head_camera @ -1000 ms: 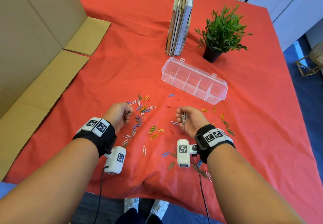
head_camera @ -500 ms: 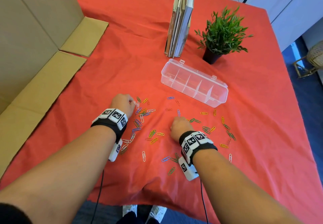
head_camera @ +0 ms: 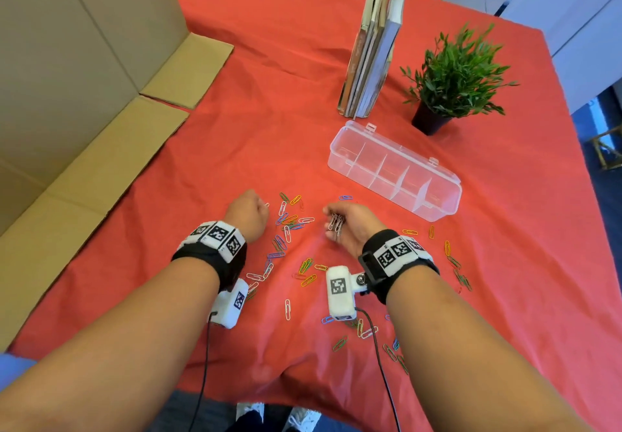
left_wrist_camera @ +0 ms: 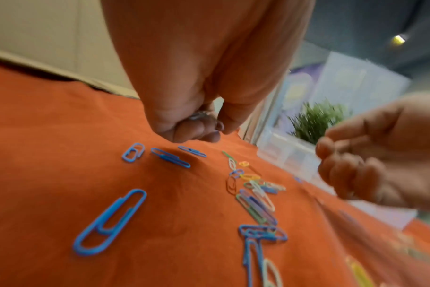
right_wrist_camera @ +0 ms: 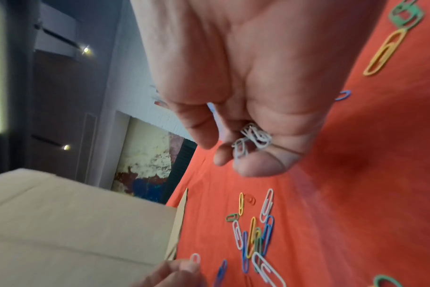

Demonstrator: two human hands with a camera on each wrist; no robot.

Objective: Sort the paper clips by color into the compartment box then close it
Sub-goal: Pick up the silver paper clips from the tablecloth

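Observation:
Loose paper clips [head_camera: 286, 229] in several colours lie scattered on the red cloth [head_camera: 269, 95]. My left hand [head_camera: 264, 207] hovers at the left edge of the cluster, fingers curled, pinching a white clip [head_camera: 267, 205]; the left wrist view shows a pale clip [left_wrist_camera: 200, 116] inside the curled left hand [left_wrist_camera: 204, 124]. My right hand [head_camera: 331, 226] is turned inward and grips a bunch of white clips [head_camera: 336, 223], also seen as white clips [right_wrist_camera: 252, 139] in the right hand [right_wrist_camera: 233, 153]. The clear compartment box [head_camera: 447, 211] lies beyond the hands, its compartments looking bare.
Upright books [head_camera: 373, 54] and a potted plant [head_camera: 454, 74] stand behind the box. Cardboard panels [head_camera: 84, 78] line the left side. More clips [head_camera: 452, 260] lie right of my right wrist and near the table's front edge [head_camera: 340, 342].
Half a second ago my right hand was palm down on the cloth; it has lifted and turned, showing the white bunch again. My left hand stayed by the cluster.

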